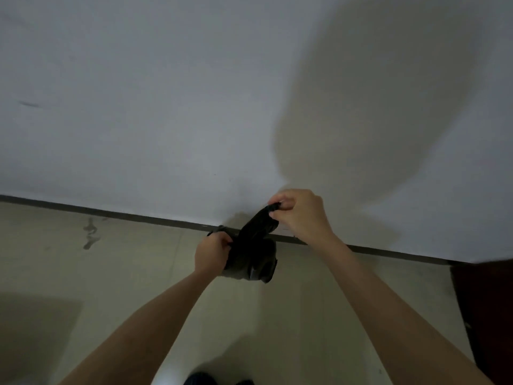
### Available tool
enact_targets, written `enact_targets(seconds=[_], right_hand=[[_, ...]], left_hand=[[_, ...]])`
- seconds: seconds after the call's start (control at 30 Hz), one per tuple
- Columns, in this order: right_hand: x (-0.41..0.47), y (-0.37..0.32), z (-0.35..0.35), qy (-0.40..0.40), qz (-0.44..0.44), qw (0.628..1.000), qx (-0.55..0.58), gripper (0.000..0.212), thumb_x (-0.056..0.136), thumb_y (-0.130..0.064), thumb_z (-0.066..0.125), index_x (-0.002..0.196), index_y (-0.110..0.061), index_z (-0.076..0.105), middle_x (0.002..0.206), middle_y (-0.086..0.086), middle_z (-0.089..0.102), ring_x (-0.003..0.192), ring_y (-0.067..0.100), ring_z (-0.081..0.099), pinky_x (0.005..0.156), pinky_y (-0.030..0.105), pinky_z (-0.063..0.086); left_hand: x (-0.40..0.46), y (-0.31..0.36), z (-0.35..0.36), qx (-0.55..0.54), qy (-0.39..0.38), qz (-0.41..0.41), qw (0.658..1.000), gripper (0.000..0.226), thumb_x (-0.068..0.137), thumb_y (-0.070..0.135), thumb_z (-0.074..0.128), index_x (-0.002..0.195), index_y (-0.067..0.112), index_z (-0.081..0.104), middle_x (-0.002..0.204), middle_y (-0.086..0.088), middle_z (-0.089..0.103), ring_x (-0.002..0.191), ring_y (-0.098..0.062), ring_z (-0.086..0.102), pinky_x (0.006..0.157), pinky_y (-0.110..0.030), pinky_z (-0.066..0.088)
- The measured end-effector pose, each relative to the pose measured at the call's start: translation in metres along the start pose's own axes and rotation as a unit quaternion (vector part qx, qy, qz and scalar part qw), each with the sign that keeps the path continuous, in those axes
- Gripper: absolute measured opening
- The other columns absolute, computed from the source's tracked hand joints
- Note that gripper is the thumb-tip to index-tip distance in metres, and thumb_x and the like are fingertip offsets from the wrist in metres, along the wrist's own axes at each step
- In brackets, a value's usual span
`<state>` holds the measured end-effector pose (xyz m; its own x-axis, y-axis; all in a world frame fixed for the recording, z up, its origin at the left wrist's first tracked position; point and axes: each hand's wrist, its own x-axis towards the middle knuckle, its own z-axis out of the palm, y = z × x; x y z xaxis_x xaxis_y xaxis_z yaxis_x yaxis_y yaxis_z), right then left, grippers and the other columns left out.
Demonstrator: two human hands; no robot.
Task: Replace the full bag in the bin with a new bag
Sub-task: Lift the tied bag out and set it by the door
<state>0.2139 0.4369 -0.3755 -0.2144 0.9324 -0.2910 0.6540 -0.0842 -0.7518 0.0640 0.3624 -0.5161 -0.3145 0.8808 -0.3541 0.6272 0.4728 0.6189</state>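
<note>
A folded black plastic bag [254, 252] is held up in front of me, between both hands, over the pale floor near the wall. My left hand [211, 252] grips the bag's lower left part. My right hand [301, 213] pinches its upper end, and a strip of the bag stretches between the two hands. The bin and the full bag are out of view.
A white wall [194, 107] fills the upper view, with a dark skirting strip [111, 213] along its base. A dark reddish object [483, 315] stands at the right edge. The tips of my shoes [200, 379] show at the bottom. A wet-looking stain [90, 234] marks the floor at left.
</note>
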Motion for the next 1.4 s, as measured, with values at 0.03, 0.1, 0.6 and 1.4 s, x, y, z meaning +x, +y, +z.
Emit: enact_targets(seconds=[0.03,0.1,0.6,1.4], right_hand=[[0.017,0.013,0.009,0.005,-0.003,1.0,-0.007,0.019,0.072,-0.004,0.072,0.089,-0.012,0.072,0.082,0.008,0.069,0.075,0.01,0.061,0.063,0.0,0.042],[0.047,0.039,0.028,0.017,-0.007,1.0,-0.013,0.019,0.073,-0.004,0.072,0.091,-0.01,0.072,0.082,0.008,0.068,0.077,0.012,0.061,0.073,0.009,0.047],[0.07,0.101,0.082,-0.025,0.091,0.995,0.043,0.042,0.088,-0.007,0.051,0.13,-0.014,0.049,0.129,0.009,0.058,0.116,0.019,0.055,0.09,0.016,0.036],[-0.273,-0.063,-0.173,0.218,0.221,0.92,-0.239,0.062,0.093,-0.046,0.035,0.147,-0.03,0.009,0.159,0.007,0.001,0.145,0.028,-0.007,0.117,0.05,0.0]], left_hand=[[0.017,-0.008,0.014,-0.009,0.002,-0.004,1.0,0.022,0.079,0.003,0.055,0.094,0.007,0.069,0.095,-0.016,0.072,0.09,-0.034,0.063,0.07,-0.031,0.044],[0.044,-0.024,0.043,-0.041,0.004,-0.012,0.999,0.023,0.078,-0.002,0.055,0.095,0.002,0.069,0.095,-0.019,0.072,0.089,-0.035,0.064,0.069,-0.026,0.04],[0.055,-0.044,0.072,-0.366,-0.188,-0.166,0.896,0.049,0.087,-0.011,0.043,0.133,0.006,0.039,0.117,-0.002,0.048,0.116,-0.024,0.048,0.091,-0.031,0.04],[-0.202,0.309,-0.141,0.445,-0.115,0.472,0.752,0.115,0.045,0.064,-0.049,0.145,0.029,-0.006,0.157,0.001,-0.001,0.145,-0.028,0.002,0.092,-0.049,-0.039]])
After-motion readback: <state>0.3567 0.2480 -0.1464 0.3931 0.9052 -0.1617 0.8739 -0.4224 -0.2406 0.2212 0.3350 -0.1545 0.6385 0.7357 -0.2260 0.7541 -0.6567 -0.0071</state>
